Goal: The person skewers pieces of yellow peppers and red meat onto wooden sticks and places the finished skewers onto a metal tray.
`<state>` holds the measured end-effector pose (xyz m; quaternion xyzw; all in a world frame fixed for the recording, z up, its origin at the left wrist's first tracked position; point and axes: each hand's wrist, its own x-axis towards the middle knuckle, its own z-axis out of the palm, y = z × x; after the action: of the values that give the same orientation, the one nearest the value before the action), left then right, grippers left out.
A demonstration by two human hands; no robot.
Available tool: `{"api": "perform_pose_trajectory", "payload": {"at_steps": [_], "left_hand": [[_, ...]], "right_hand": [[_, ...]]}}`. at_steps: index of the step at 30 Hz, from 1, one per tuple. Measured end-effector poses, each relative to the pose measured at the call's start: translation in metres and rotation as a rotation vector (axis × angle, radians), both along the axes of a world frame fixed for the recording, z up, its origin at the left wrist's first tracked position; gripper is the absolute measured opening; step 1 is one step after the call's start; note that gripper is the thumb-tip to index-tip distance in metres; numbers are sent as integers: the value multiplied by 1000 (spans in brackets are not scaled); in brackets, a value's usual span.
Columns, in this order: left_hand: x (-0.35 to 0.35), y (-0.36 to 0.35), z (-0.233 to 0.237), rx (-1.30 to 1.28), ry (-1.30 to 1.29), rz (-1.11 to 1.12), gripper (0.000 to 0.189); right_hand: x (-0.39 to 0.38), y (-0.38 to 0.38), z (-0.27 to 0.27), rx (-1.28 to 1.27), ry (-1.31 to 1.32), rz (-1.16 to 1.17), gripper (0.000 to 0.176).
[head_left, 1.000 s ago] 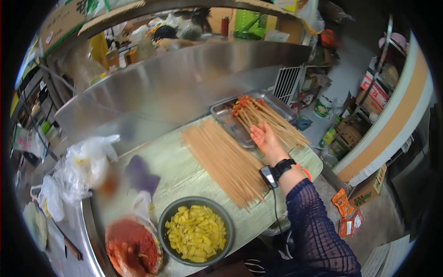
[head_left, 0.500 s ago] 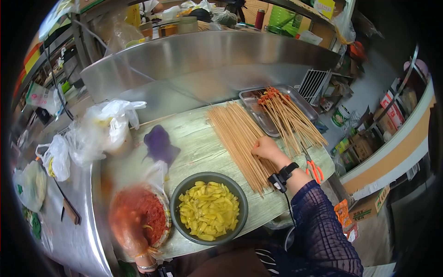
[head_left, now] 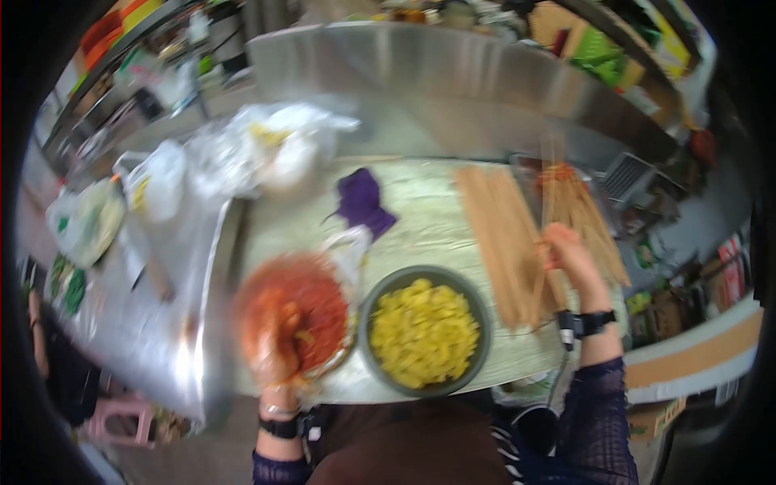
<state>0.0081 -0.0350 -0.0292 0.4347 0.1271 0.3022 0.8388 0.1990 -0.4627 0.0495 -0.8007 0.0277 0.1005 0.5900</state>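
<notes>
My left hand [head_left: 273,343], in a clear plastic glove smeared red, is down in a round bowl of red minced or chopped meat [head_left: 319,303]. Its fingers are blurred and partly sunk in the meat, so their grip is hidden. To the right of that bowl stands a dark grey bowl [head_left: 365,323] full of yellow-green pickled pepper pieces [head_left: 424,333]. My right hand [head_left: 571,255] is pinched on a bamboo skewer [head_left: 552,190], held upright over the right edge of a wide bundle of bamboo skewers [head_left: 497,242] on the table.
Behind my right hand, loaded skewers [head_left: 578,198] lie on a metal tray. A purple cloth or bag [head_left: 361,200] rests mid-table. White plastic bags [head_left: 295,153] stand at the back left. A knife [head_left: 158,279] lies on the steel counter [head_left: 190,339]. Another person's arm shows at far left.
The view has turned left. My right hand has lifted a skewer from the bundle and now holds it up. My left hand stays in the meat bowl.
</notes>
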Motion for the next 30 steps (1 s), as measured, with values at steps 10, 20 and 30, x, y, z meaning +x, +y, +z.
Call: {"api": "perform_pose_trajectory", "payload": {"at_steps": [10, 20, 30], "left_hand": [[-23, 49, 39, 155, 47, 44, 28], [5, 23, 29, 1742, 609, 90, 22], [5, 43, 16, 1567, 647, 64, 15]], "right_hand": [[-87, 72, 24, 403, -424, 62, 18], [-139, 139, -15, 142, -638, 458, 8], [-139, 108, -14, 395, -676, 74, 10]]}}
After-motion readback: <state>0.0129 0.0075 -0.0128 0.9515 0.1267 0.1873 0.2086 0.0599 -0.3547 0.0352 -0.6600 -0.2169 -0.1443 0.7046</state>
